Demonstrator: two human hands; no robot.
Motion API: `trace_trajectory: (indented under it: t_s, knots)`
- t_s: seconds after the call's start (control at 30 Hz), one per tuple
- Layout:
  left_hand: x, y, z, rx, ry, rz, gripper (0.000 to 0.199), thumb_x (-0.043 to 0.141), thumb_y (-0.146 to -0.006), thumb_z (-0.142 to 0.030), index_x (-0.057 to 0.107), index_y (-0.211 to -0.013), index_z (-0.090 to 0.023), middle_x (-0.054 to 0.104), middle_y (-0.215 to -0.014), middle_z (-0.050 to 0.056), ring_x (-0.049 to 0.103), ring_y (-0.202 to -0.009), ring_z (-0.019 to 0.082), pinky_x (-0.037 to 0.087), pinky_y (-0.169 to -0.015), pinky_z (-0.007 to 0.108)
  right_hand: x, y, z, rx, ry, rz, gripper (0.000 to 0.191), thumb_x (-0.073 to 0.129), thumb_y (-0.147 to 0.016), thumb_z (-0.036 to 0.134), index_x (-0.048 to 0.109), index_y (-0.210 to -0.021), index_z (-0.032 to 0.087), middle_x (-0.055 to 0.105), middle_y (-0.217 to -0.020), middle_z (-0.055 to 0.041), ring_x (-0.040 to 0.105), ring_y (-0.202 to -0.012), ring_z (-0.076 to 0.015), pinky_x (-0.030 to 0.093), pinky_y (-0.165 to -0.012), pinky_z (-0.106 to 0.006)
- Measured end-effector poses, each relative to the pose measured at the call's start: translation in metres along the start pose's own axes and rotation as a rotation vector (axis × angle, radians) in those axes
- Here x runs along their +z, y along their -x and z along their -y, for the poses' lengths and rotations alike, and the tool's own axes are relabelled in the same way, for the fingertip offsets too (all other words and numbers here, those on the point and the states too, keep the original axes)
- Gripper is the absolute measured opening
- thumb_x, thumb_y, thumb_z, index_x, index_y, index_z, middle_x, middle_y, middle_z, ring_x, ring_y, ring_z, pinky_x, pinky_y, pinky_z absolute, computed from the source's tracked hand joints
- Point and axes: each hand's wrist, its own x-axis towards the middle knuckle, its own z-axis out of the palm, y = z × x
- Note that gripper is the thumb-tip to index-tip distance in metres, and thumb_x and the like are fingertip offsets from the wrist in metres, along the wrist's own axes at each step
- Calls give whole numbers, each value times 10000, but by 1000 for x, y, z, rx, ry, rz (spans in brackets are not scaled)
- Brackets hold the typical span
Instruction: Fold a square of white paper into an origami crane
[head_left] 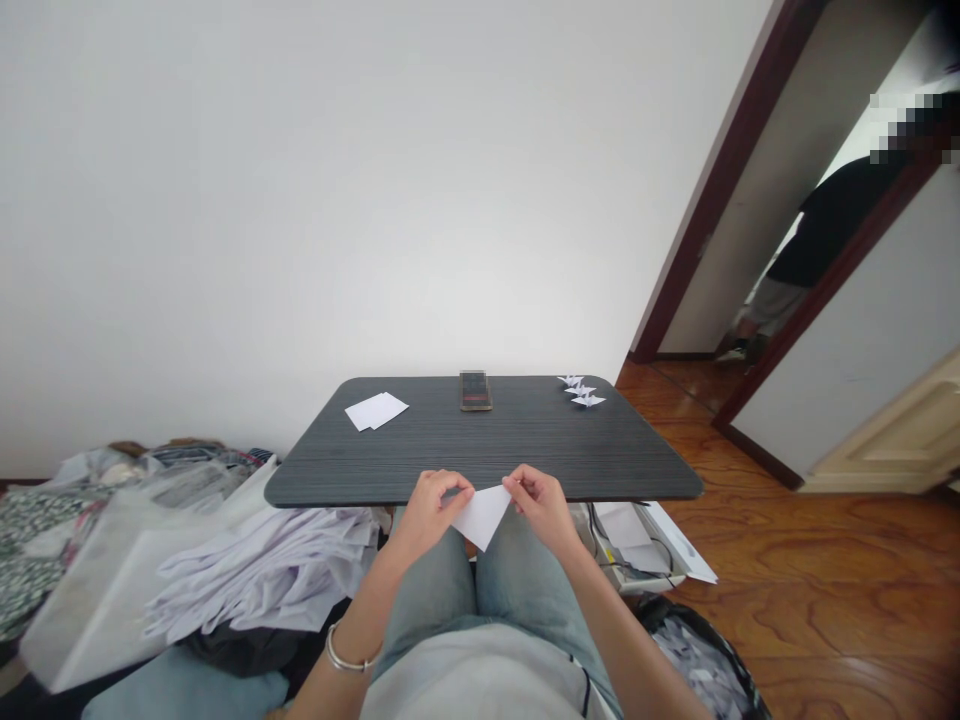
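Note:
A small white folded paper (484, 515), roughly a triangle with one corner pointing down, is held over my lap at the front edge of the dark table (480, 450). My left hand (437, 508) pinches its left corner between thumb and fingers. At the right corner, my right hand (536, 500) grips it the same way. White paper sheets (377, 410) lie overlapping at the table's back left. Three folded paper cranes (581, 390) stand in a row at the back right.
A phone (475, 390) sits at the table's back middle. Piled white cloth (262, 570) and bags are on the left. Below right are a box with cables (637, 545) and a black bag of scraps (701, 660). A person (840, 225) stands beyond the doorway.

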Motion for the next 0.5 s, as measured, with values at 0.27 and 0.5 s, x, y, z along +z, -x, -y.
trace_trajectory:
  t_s: [0.27, 0.5]
  knots:
    - [-22, 6, 11, -81, 38, -35, 179, 562, -728, -325, 665, -627, -218, 676, -697, 30, 551, -722, 211, 367, -749, 283, -9, -3, -2, 31, -47, -34, 295, 556, -766, 439, 515, -608, 193, 486, -463, 42, 408, -388, -96, 304, -397, -210]
    - [-30, 7, 17, -103, 49, -58, 188, 567, -720, -346, 659, -623, -213, 672, -675, 16, 569, -710, 210, 380, -732, 274, -13, -4, -5, 59, -74, -49, 302, 572, -752, 450, 516, -601, 195, 490, -452, 42, 398, -369, -93, 280, -376, -210]
